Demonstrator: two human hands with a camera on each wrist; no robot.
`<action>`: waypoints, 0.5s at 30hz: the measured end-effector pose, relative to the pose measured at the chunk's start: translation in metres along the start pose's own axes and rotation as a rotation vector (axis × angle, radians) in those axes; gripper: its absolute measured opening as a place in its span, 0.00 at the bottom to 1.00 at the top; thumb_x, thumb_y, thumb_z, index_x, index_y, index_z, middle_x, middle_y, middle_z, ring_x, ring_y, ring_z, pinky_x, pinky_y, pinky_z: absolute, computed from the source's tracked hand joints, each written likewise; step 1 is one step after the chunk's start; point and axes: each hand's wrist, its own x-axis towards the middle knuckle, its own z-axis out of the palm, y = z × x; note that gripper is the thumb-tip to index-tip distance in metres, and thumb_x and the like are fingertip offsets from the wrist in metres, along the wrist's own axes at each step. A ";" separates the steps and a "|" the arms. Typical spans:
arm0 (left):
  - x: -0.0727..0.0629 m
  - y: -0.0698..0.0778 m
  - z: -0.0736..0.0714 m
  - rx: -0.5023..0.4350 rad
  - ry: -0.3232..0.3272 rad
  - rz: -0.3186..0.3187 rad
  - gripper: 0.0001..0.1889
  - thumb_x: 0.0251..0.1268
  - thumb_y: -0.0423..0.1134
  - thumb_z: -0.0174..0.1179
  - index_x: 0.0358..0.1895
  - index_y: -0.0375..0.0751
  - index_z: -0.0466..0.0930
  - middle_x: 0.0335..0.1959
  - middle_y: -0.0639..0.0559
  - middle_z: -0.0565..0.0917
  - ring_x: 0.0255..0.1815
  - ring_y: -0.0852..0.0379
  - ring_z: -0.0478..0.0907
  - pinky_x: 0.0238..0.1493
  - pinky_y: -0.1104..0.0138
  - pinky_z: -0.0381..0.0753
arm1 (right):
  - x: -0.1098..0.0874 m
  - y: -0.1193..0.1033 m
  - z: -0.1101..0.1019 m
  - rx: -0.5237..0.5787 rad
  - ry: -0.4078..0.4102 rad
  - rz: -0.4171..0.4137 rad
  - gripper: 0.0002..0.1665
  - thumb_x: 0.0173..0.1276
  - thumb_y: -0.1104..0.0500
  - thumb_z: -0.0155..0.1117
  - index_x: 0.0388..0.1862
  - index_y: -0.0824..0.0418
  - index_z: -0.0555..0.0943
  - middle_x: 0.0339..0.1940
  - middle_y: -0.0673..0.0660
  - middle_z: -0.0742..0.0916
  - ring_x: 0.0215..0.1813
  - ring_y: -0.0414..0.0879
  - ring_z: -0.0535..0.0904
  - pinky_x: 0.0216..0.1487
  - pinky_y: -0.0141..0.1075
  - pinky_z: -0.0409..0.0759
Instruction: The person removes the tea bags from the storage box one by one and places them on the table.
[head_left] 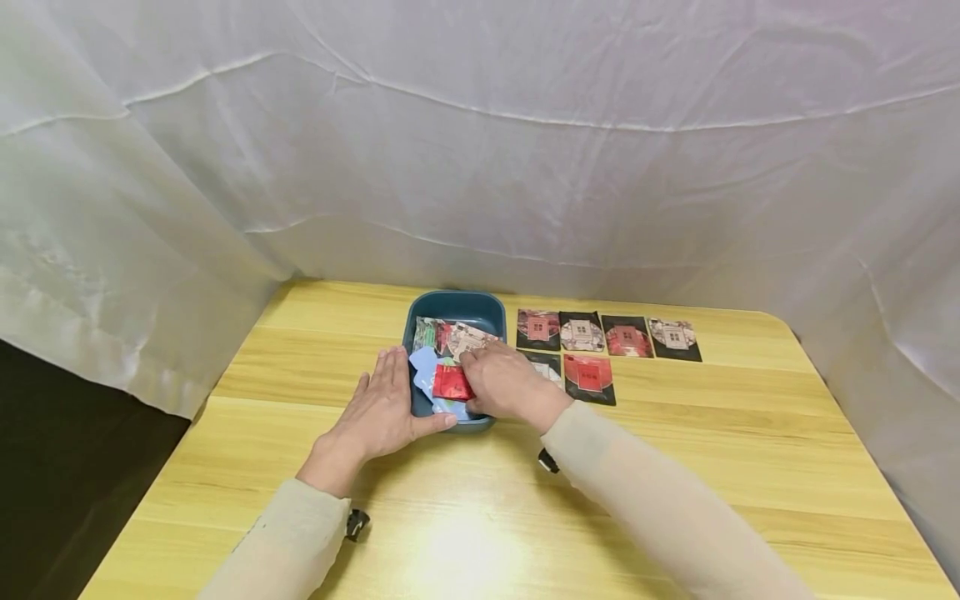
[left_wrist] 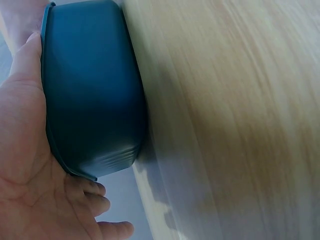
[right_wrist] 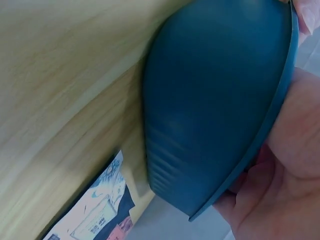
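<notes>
A dark teal plastic bin (head_left: 456,298) holds several flat packets. In it lie a bright red packet (head_left: 452,382), pale blue packets (head_left: 424,363) and a pale patterned packet (head_left: 468,340). My left hand (head_left: 381,412) rests along the bin's left side and near corner, fingers straight, thumb along the near rim. My right hand (head_left: 506,381) reaches over the right rim into the bin, its bent fingers beside the red packet. The right wrist view shows the bin's outer wall (right_wrist: 215,100) hiding those fingertips; I cannot tell whether they pinch a packet.
Right of the bin, flat square packets lie in two rows: several in the far row, including a black-and-red packet (head_left: 628,337), and a red packet (head_left: 589,377) nearer. Beside it, another packet (head_left: 551,367) is partly behind my right hand. White curtains (head_left: 525,192) surround the wooden table (head_left: 712,483).
</notes>
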 end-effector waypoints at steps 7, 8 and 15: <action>0.000 0.000 0.000 -0.001 -0.003 0.004 0.73 0.58 0.83 0.57 0.84 0.25 0.35 0.86 0.29 0.42 0.88 0.33 0.40 0.83 0.35 0.49 | 0.004 -0.006 0.004 0.010 0.030 0.001 0.35 0.69 0.44 0.74 0.66 0.63 0.79 0.53 0.58 0.89 0.57 0.54 0.86 0.65 0.48 0.82; 0.000 0.001 0.000 -0.003 -0.003 0.003 0.73 0.58 0.83 0.57 0.84 0.25 0.35 0.86 0.29 0.42 0.88 0.33 0.40 0.83 0.35 0.49 | 0.004 -0.006 0.005 0.008 0.032 0.000 0.33 0.69 0.45 0.74 0.65 0.63 0.79 0.51 0.57 0.89 0.55 0.53 0.86 0.64 0.48 0.82; 0.000 0.000 -0.001 -0.011 -0.007 0.000 0.72 0.59 0.81 0.58 0.84 0.25 0.35 0.86 0.28 0.42 0.88 0.33 0.40 0.82 0.35 0.49 | 0.007 -0.007 0.006 0.036 0.055 -0.004 0.37 0.68 0.45 0.75 0.69 0.63 0.78 0.56 0.57 0.87 0.60 0.54 0.84 0.68 0.49 0.80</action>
